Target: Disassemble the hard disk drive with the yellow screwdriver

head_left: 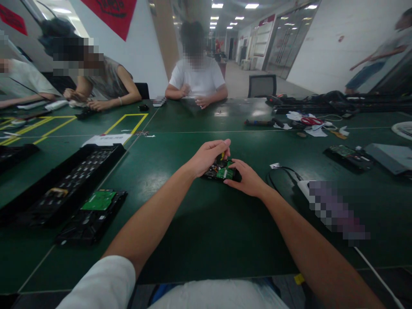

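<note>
A small black device with a green circuit board (223, 171) lies on the green table (206, 231) in front of me. My left hand (209, 156) is curled over its far left side, fingers closed on a thin tool with a yellow tip (222, 155) that points down onto the board. My right hand (247, 179) grips the device's right end, fingers wrapped round its edge and holding it down.
Black trays (67, 180) lie at left, one holding a green board (98, 200). A white power strip with black cable (304, 186) sits right of my hand. More boards (349, 155), scissors (310, 121) and clutter lie at far right. Two people sit across the table.
</note>
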Demonstrator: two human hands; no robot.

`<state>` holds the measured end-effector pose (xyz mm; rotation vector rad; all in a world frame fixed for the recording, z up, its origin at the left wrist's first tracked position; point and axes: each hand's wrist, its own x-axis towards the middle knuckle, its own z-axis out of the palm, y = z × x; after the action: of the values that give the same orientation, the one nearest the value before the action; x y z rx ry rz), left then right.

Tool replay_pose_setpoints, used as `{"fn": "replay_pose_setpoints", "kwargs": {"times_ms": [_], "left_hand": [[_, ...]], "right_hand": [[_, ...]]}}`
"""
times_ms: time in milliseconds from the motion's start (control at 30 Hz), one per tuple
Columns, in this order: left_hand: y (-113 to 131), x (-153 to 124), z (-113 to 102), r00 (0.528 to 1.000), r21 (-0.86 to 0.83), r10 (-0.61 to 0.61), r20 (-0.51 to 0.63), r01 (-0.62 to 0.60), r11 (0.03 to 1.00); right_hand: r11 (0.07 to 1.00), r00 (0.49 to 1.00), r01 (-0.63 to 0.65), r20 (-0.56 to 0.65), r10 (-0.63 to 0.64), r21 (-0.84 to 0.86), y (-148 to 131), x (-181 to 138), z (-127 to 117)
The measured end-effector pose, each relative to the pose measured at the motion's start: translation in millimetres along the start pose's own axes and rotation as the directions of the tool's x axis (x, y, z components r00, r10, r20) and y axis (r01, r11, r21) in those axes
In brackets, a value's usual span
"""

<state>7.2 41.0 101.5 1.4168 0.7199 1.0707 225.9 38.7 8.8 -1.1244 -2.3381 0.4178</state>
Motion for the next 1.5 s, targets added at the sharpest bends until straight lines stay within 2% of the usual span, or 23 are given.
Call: {"fn": "replay_pose_setpoints", "kwargs": {"times_ms": [233, 467, 600, 933, 1233, 1500], "left_hand": [[-0.3, -1.5, 3.2, 0.997, -0.062, -0.026, 0.071, 0.03, 0.998], [-3.3, 1.3, 3.9, 0.999, -0.186, -0.038, -0.012, 0.035, 0.982], [-3.0, -0.9, 3.7, 1.0, -0.143, 0.002, 0.014, 0.0, 0.99], [-1.2, -2.0, 2.0, 1.0, -0.078, -0.016, 0.023, 0.018, 0.997], [-4.1, 2.5, -4.8, 0.995, 0.018, 0.005, -0.099, -0.003, 1.0], [-0.4, -0.2, 0.5, 1.0, -0.055, -0.03, 0.008, 0.03, 0.998]], "right_hand": [[1.0, 1.0, 0.016, 0.012, -0.016, 0.006, -0.6, 0.7, -1.3], [1.0, 1.0, 0.026, -0.018, -0.026, 0.008, 1.7, 0.4, 2.4], [1.0, 1.0, 0.017, -0.011, -0.017, 0.002, 1.7, 0.4, 2.0], [1.0, 1.0, 0.009, -0.006, -0.009, 0.014, 0.4, -0.2, 0.1], [1.0, 1.0, 0.001, -0.003, -0.001, -0.004, 1.8, -0.3, 1.4], [1.0, 1.0, 0.01, -0.012, -0.009, 0.008, 1.1, 0.5, 0.8]]}}
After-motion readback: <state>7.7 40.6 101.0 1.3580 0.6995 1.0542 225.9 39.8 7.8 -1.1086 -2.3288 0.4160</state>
